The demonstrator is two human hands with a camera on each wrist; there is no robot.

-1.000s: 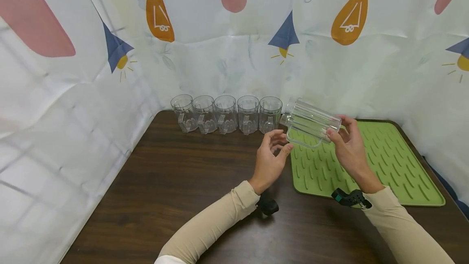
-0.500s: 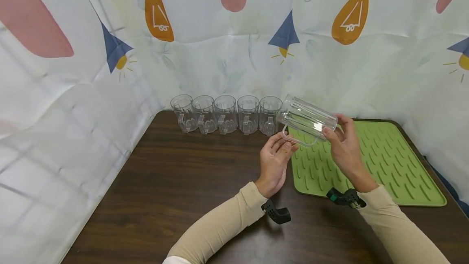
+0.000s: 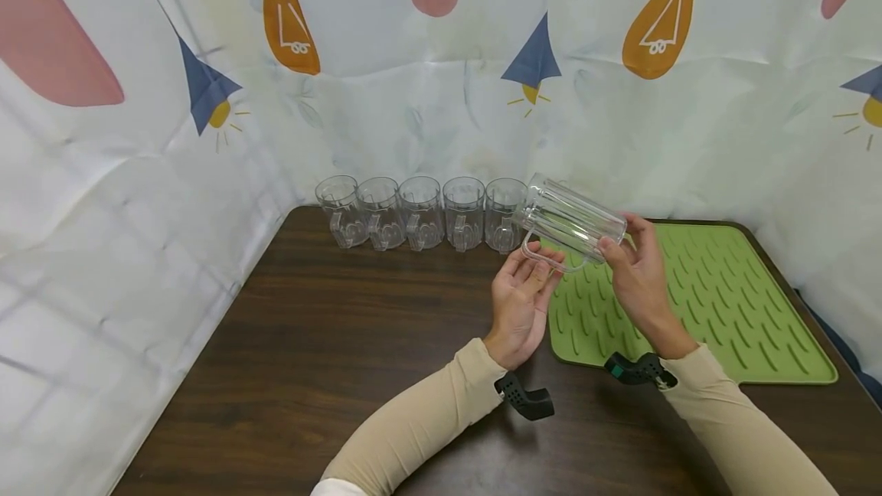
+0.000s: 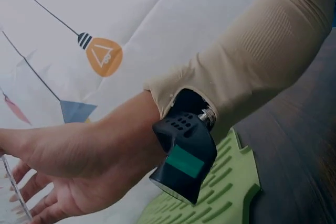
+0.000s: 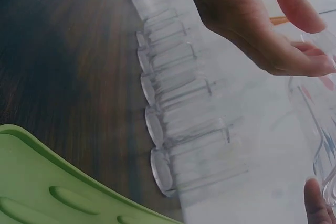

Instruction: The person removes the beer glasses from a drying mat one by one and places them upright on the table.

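Observation:
In the head view, a clear glass mug (image 3: pixel 572 217) lies tilted on its side in the air, its handle (image 3: pixel 551 259) facing down. My right hand (image 3: pixel 641 274) grips its right end, thumb on the near side and fingers behind. The left hand (image 3: pixel 520 305) has its thumb and fingers around the mug's handle at the lower left. A strip of the mug (image 4: pixel 13 192) shows at the left wrist view's edge, by the left fingers. Over in the right wrist view, the left hand (image 5: pixel 247 24) enters from above, and a right fingertip (image 5: pixel 316 203) shows low at the edge.
Five-odd matching mugs, several in a row, stand upright along the back, the rightmost mug (image 3: pixel 504 217) just behind the held one. A green ridged mat (image 3: pixel 723 305) lies on the right of the dark wooden table (image 3: pixel 310 358). A printed cloth (image 3: pixel 386 113) hangs behind.
The left hand has gone from open beside the mug to holding its handle. Mug and right hand have shifted slightly left.

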